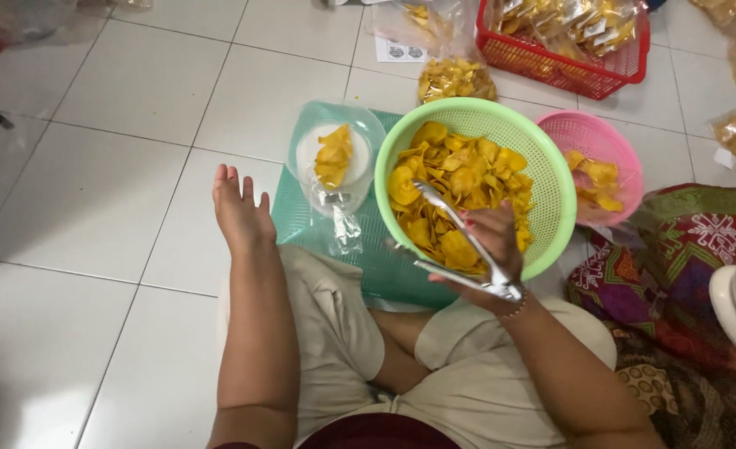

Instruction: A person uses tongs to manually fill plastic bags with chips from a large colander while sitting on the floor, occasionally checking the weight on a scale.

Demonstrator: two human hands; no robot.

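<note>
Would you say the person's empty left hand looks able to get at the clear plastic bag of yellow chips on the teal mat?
Probably yes: the left hand is open and empty, beside the clear plastic bag of yellow chips, with bare floor tile and nothing between them.

Bare forearms, beaded bracelet (517, 311) at right wrist, beige knee-length shorts (334, 333), dark maroon top hem (376, 432), legs crossed.

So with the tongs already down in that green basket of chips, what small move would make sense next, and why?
Probably close the metal tongs on a few yellow chips and lift them toward the clear bag. The right hand holds the tongs open over the green basket, the bag holds only a few chips, and the left hand is open and free.
</note>
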